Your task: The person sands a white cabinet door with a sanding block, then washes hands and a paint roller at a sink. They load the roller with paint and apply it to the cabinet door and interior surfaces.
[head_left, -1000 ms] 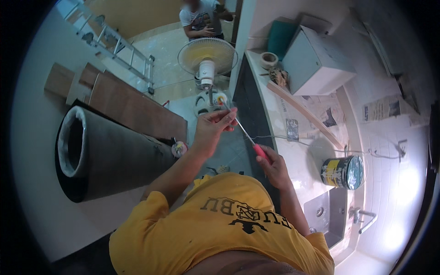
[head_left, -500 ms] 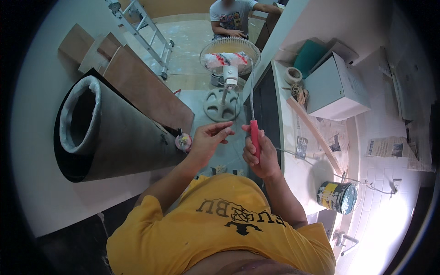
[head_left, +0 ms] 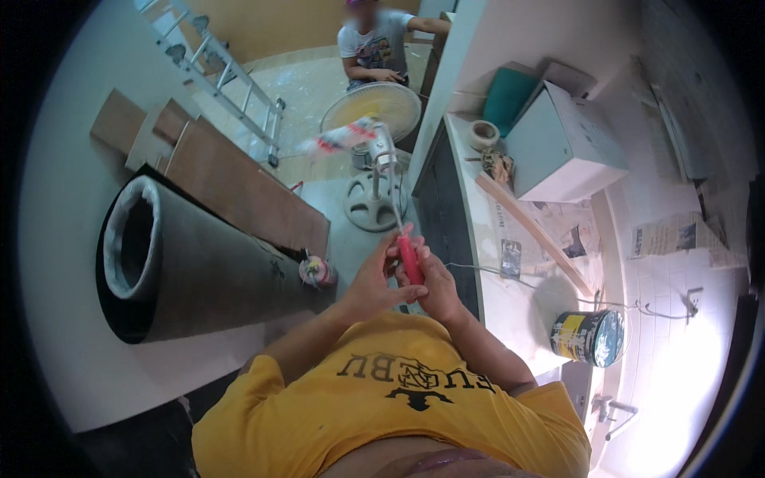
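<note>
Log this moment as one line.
left hand: at red handle | right hand: holding red handle | paint roller: blurred, overlapping fan in view

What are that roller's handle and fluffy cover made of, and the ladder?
Handle: probably smooth plastic, its red-pink surface looking even. Cover: likely fuzzy fibre, white and red with soft, blurred edges. Ladder: seemingly bare metal, from its silvery-grey rails.

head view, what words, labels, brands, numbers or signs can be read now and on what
Yellow shirt: large dark lettering, legible, but I won't copy it.
Bucket: label, smeared and too blurred to read.
Counter newspaper: print mostly too small.
Wall newspaper: print too blurred.
Co-worker's white shirt: printed design, no wording legible.
</note>
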The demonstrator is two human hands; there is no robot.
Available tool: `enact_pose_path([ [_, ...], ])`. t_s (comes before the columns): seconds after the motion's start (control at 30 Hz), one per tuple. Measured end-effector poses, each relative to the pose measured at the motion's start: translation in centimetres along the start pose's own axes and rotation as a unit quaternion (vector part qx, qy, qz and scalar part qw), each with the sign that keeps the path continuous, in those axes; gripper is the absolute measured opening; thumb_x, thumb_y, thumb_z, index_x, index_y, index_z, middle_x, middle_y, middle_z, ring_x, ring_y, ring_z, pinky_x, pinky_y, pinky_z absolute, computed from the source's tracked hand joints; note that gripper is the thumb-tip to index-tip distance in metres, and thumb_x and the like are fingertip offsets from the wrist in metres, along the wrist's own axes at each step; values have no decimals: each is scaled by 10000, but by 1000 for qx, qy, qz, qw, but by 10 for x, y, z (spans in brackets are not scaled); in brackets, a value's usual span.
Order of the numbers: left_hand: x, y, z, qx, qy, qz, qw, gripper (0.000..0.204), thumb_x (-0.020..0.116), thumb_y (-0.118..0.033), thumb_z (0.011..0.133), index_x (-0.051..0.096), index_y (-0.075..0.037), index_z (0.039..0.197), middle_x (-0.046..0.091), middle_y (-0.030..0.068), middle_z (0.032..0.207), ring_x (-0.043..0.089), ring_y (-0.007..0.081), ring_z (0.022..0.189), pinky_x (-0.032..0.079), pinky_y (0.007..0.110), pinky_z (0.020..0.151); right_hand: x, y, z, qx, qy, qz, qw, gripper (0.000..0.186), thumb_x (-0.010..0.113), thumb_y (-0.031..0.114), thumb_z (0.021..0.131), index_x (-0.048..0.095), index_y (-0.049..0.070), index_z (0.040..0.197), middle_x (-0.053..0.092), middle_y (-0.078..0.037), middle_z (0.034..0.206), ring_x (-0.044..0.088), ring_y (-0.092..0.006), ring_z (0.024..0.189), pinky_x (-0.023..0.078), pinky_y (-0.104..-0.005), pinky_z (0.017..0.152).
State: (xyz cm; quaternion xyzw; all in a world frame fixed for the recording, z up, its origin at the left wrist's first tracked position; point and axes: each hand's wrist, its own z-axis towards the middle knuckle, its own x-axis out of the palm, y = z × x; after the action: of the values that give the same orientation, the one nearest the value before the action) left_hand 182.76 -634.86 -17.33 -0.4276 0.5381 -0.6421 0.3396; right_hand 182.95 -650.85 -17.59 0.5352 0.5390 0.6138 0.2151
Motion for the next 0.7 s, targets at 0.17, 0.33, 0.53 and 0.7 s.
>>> enact_pose_path([
  [0.17,26,24,14,-56,44,-37,997,615,701,-95,919,356,-43,1425,533,108,1294,585,156,1024,540,287,784,-38,-1,-26,14,13,-94,995,620,292,548,1056,525,29,1304,541,-40,867,521,-113,697,446,-246,608],
  [0.33,66,50,33,-13,-80,-104,991,344,576,-111,993,402,-38,1282,574,75,1080,603,155,960,543,297,760,-72,11,-64,-29,-91,-318,943,512,518,448,1011,560,23,1293,561,-128,1100,558,-213,873,485,-332,801],
  [0.53,37,80,47,-23,-218,68,973,236,542,-120,1007,449,-66,1216,518,16,888,546,100,726,490,257,649,-173,34,-173,0,-254,-356,899,341,694,123,919,635,75,1252,609,-89,1134,605,-170,926,526,-310,772],
  [0.7,24,94,41,-58,-289,166,941,163,545,-110,998,500,-81,1152,472,-27,765,420,44,576,355,205,482,-241,102,-282,-78,-563,-497,656,440,741,31,824,620,84,1244,607,-96,1191,597,-216,1018,498,-344,875],
])
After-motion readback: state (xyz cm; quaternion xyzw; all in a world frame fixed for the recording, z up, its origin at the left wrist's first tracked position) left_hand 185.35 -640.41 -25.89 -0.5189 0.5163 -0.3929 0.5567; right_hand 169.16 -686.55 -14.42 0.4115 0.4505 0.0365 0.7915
